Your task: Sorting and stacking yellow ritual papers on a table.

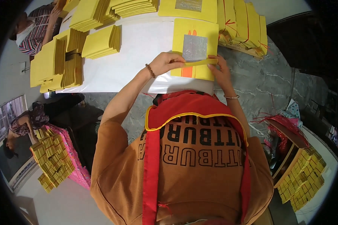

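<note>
A yellow paper sheet [177, 32] with a silver foil square [195, 47] and orange print lies at the front right of the white-covered table. Across its lower part runs a narrow yellow paper strip [197, 63]; whether it is a folded edge or a separate piece I cannot tell. My left hand [165, 62], with a beaded bracelet at the wrist, pinches the strip's left end. At the other end, my right hand [222, 70] grips it between thumb and fingers, a thin bangle on that wrist.
Folded yellow paper stacks [101, 41] stand along the table's left and back. Another foil-marked sheet [187, 9] lies beyond mine. Red-tied yellow bundles [242, 22] are at the back right. A person in a striped top [35, 28] sits far left; another person [26, 122] is at the left near yellow packets.
</note>
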Action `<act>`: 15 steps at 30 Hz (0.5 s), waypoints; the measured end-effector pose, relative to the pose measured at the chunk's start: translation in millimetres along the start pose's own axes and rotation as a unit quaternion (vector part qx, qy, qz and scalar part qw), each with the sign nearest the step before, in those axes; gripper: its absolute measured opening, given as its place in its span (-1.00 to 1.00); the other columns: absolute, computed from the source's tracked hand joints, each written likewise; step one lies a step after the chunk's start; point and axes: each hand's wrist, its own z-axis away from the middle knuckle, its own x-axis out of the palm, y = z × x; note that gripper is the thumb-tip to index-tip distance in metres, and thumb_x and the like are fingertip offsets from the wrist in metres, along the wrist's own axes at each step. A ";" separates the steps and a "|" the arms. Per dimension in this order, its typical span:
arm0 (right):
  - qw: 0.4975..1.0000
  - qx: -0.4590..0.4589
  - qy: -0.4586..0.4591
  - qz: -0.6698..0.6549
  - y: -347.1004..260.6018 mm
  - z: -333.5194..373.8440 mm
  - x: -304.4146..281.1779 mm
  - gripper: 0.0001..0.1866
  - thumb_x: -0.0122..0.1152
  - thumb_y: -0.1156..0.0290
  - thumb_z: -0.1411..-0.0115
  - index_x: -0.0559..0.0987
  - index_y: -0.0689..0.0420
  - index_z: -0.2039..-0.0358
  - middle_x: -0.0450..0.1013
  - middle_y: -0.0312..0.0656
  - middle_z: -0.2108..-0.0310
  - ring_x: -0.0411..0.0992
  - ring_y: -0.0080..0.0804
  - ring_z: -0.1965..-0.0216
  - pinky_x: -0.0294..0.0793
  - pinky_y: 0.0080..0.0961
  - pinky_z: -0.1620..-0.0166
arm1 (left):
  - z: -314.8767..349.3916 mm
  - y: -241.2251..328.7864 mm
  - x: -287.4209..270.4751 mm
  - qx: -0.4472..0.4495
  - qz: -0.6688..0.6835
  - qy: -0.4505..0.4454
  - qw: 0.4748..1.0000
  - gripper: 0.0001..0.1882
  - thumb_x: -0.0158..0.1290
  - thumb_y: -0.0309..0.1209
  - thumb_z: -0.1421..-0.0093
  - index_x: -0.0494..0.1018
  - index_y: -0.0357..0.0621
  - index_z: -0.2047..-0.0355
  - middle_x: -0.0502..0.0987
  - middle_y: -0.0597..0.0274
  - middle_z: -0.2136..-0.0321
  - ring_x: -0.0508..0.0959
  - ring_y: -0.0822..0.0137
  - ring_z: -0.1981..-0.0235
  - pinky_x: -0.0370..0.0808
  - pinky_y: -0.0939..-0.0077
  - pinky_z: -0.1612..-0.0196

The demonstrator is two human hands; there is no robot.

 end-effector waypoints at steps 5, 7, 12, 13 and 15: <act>0.976 0.099 -0.017 -0.193 16.1 -1.7 3.0 -0.73 0.14 0.38 -0.05 0.48 0.16 0.22 0.37 -0.20 0.19 0.24 -0.37 0.03 0.15 -0.51 -0.05 | -0.7 -14.2 -9.3 0.190 -0.228 0.094 0.950 -0.63 0.09 -0.39 0.00 0.41 -0.02 0.12 0.37 0.21 0.05 0.29 0.15 0.01 0.24 0.30 0.03; 0.971 0.102 -0.017 -0.217 11.6 -2.6 2.5 -0.74 0.14 0.37 -0.06 0.48 0.17 0.22 0.37 -0.20 0.21 0.26 -0.38 0.06 0.15 -0.53 -0.04 | -8.7 -21.7 -3.5 0.218 -0.378 0.161 0.885 -0.56 0.07 -0.46 0.06 0.40 0.12 0.10 0.37 0.27 0.06 0.27 0.15 0.00 0.23 0.28 0.04; 0.974 -0.186 0.015 0.127 -7.9 -6.5 -19.2 -0.71 0.21 0.40 0.05 0.50 0.02 0.24 0.34 -0.20 0.06 0.25 -0.22 -0.03 0.13 -0.35 -0.07 | 3.7 -7.4 -2.7 0.243 -0.411 0.178 0.860 -0.56 0.00 -0.52 0.11 0.43 0.13 0.15 0.42 0.32 0.14 0.33 0.21 0.08 0.26 0.33 0.11; 0.974 -0.186 0.015 0.127 -17.6 -3.9 -21.7 -0.71 0.21 0.40 0.05 0.50 0.02 0.24 0.34 -0.20 0.06 0.25 -0.22 -0.03 0.13 -0.35 -0.07 | 9.7 -6.8 -2.2 0.284 -0.422 0.182 0.842 -0.57 -0.02 -0.54 0.11 0.44 0.12 0.17 0.44 0.34 0.17 0.36 0.24 0.11 0.27 0.35 0.13; 0.942 -0.198 -0.047 0.268 -37.2 6.9 -24.5 -0.68 0.24 0.43 0.13 0.51 -0.05 0.27 0.36 -0.25 0.05 0.25 -0.21 -0.05 0.08 -0.25 -0.08 | 22.5 -6.4 5.1 0.277 -0.398 0.145 0.862 -0.58 -0.03 -0.56 0.11 0.44 0.09 0.18 0.45 0.34 0.21 0.37 0.27 0.15 0.27 0.38 0.14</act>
